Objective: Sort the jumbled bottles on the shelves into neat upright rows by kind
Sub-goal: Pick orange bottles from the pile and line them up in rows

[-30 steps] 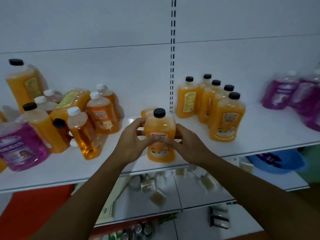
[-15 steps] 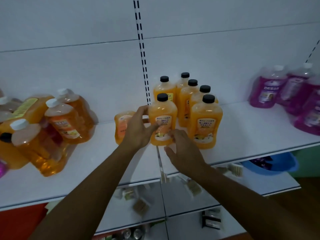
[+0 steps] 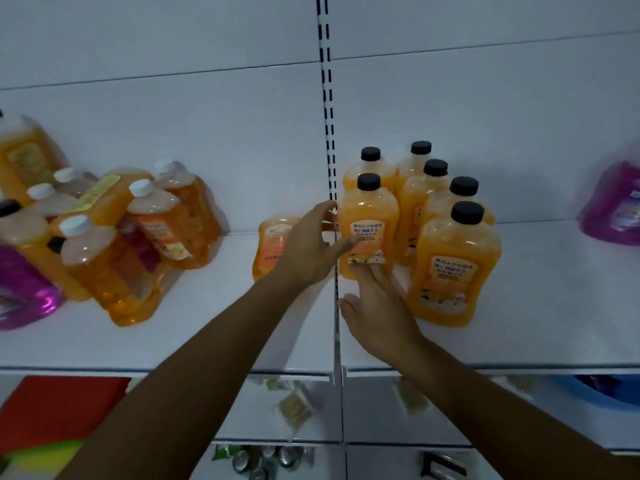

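The left hand curls round an upright orange bottle, black-capped with a white label, thumb across its front. The right hand, fingers straight, touches the bottle's base from below. Just right of the grip stand five matching bottles; left of it lies a jumbled heap of orange bottles. All sit on a white shelf before white panels.

The left hand hides much of an orange bottle behind it, purple bottles at the left edge and right edge are cut off and blurred, and lower-shelf packets are unreadably blurred.
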